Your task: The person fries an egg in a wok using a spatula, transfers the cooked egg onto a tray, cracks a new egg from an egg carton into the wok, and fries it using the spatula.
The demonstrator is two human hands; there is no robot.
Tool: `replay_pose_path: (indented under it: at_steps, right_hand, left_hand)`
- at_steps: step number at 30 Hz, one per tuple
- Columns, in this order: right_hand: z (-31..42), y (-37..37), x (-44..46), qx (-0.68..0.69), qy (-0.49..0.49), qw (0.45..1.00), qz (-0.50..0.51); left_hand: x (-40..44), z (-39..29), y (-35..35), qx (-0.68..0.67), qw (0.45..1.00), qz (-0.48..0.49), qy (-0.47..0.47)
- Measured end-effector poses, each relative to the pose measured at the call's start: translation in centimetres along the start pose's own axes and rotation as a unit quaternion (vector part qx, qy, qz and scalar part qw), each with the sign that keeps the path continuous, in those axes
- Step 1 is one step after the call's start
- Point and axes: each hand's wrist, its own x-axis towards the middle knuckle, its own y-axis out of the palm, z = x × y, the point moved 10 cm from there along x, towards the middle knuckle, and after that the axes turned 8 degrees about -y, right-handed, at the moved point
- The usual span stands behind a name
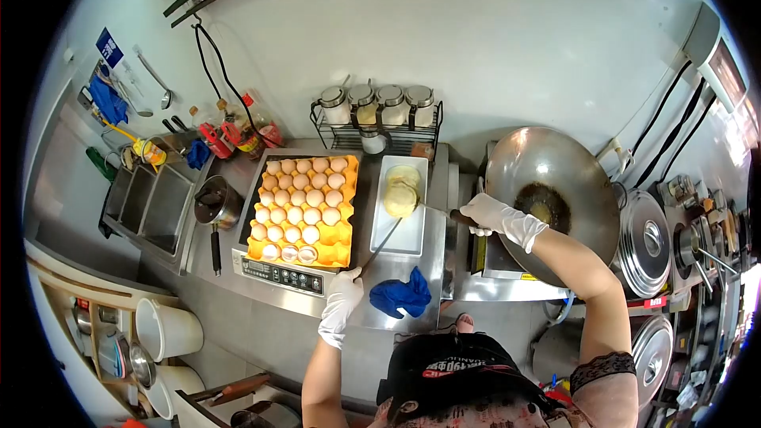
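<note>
White-gloved, my left hand (343, 295) is closed round the handle of a thin long-handled utensil (385, 239). Its far end reaches the near edge of a pale yellow, egg-like round (400, 200). Similar pale rounds lie behind it in a white rectangular tray (398, 246). From the right, my gloved right hand (498, 220) grips the dark handle of a metal-shafted utensil (432, 208). That shaft ends at the same yellow round, so both tool heads are hidden. Left of the tray, an orange egg carton (341, 246) holds many brown eggs and several opened shells.
A large wok (519, 158) with browned residue stands at right, beside a lidded steel pot (644, 234). A blue cloth (400, 295) lies near the counter's front. Seasoning jars (390, 107) fill a rack behind. A small saucepan (219, 202) and a sink (151, 206) are at left.
</note>
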Motion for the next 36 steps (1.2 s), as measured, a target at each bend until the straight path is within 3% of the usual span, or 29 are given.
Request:
replay_pose_path:
  at_steps: [13,17,20,22,25,26,28,30,34,36]
  right_hand:
    - [1.0,-1.7,-1.8,-0.023,-0.001,0.999,-0.038]
    - [1.7,-2.2,-2.1,-0.072,-0.015,0.996,-0.049]
    - [2.4,-2.8,-1.9,-0.174,-0.078,0.979,-0.076]
    - [4.7,-3.4,-2.3,-0.396,-0.245,0.868,-0.175]
    - [5.2,-4.7,-5.2,-0.399,-0.297,0.848,-0.183]
    - [5.1,-5.5,-6.8,-0.397,-0.295,0.849,-0.187]
    - [2.7,-7.6,-10.1,-0.18,-0.192,0.957,-0.123]
    - [0.6,-9.4,-16.1,0.045,-0.08,0.988,-0.126]
    - [-4.8,-13.4,-26.7,0.117,-0.068,0.971,-0.198]
    - [-10.1,-16.4,-30.8,0.049,-0.097,0.956,-0.274]
  left_hand:
    - [-0.7,-0.6,-1.3,0.026,0.999,0.012,0.024]
    - [-0.5,0.0,-1.0,0.028,0.999,0.036,-0.01]
    - [-0.3,0.5,-0.7,0.029,0.998,0.044,-0.02]
    - [-0.3,0.7,-0.7,0.029,0.999,0.04,-0.014]
    - [-0.5,0.1,-1.1,0.026,0.999,0.04,0.003]
    - [-1.0,-0.5,-1.7,0.031,0.999,0.03,0.011]
    - [-1.2,-1.2,-2.3,0.039,0.999,0.02,0.025]
    - [-1.1,-0.6,-2.1,0.024,0.999,0.033,0.015]
    - [-1.8,-0.7,-3.0,-0.021,0.999,0.026,0.007]
    - [-1.7,-0.1,-3.0,-0.016,1.0,0.018,-0.002]
